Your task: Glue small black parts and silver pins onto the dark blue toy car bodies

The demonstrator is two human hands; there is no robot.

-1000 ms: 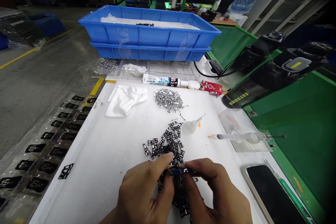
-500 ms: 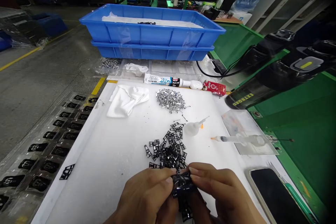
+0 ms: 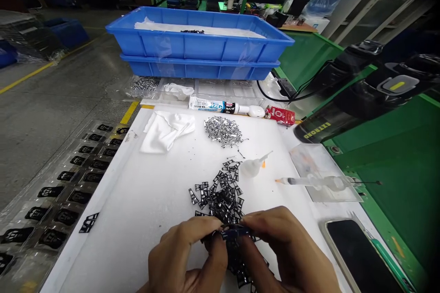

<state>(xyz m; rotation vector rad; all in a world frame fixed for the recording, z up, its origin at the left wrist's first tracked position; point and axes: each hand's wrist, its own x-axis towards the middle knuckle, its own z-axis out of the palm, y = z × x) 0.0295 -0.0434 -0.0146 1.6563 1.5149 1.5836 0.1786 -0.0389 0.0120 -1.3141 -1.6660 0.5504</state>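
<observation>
Between my two hands, at the near edge of the white board, is a small glossy black plastic part (image 3: 235,232). My left hand (image 3: 185,252) pinches its left end between thumb and forefinger. The other end sits in the thumb and fingers of my right hand (image 3: 288,247). Fingertips cover much of the part, so its full shape is hidden. Just beyond and under the hands lies a heap of small black frame-like pieces (image 3: 223,199). Farther back is a pile of small shiny metal pins (image 3: 223,131).
Right of the heap are a small white squeeze bottle (image 3: 252,167), a syringe (image 3: 319,183) and a phone (image 3: 364,256). A white cloth (image 3: 165,132) lies back left. Stacked blue bins (image 3: 202,50) stand behind a glue tube (image 3: 209,104). Trays of black parts (image 3: 79,197) are at left.
Both hands have tilted the black part, so its narrow edge now faces me. My thumbs have come round to its near side, and my right hand has risen slightly.
</observation>
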